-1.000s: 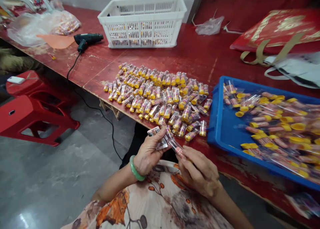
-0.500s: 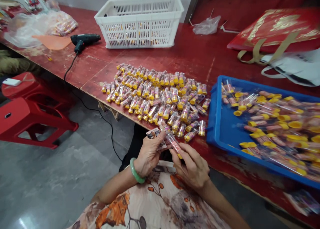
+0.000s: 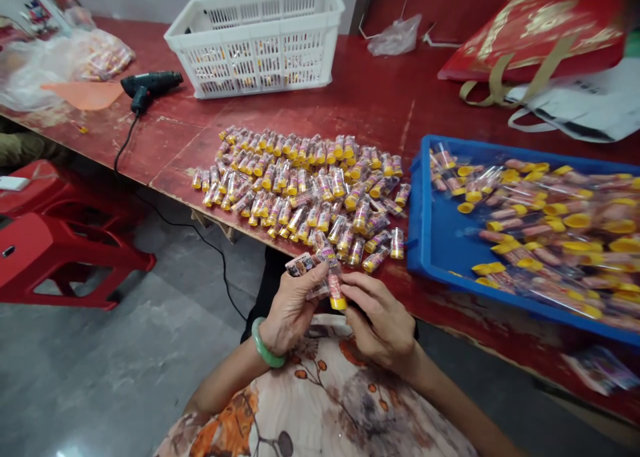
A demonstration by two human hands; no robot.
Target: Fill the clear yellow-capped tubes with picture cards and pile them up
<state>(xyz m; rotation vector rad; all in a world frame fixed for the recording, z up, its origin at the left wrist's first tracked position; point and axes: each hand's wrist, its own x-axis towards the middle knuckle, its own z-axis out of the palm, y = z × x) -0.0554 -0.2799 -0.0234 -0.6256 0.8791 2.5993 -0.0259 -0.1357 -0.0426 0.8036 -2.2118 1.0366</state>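
My left hand [image 3: 293, 310], with a green bangle at the wrist, is closed around a small clear plastic tube [image 3: 335, 285] with a yellow end and pinkish contents. A purple printed wrapper covers its upper part. The same hand pinches a few flat printed sleeves [image 3: 301, 265] behind the tube. My right hand [image 3: 383, 320] is at the tube's right side, fingers bent and a little apart, fingertips at or very near its lower edge. Just beyond both hands lies a mass of wrapped yellow-ended tubes [image 3: 295, 184] on the red table [image 3: 370, 104].
A blue tray [image 3: 425, 237] of similar tubes stands at the right. A white basket [image 3: 260, 50] and a heat gun [image 3: 150, 84] with a trailing cord sit farther back. A red bag [image 3: 530, 34] lies at the back right. Red stools [image 3: 75, 264] stand on the left.
The tube has turned from slanting toward my right hand to nearly upright in view. My right fingers have come off its lower end to its side. The camera view has shifted slightly.
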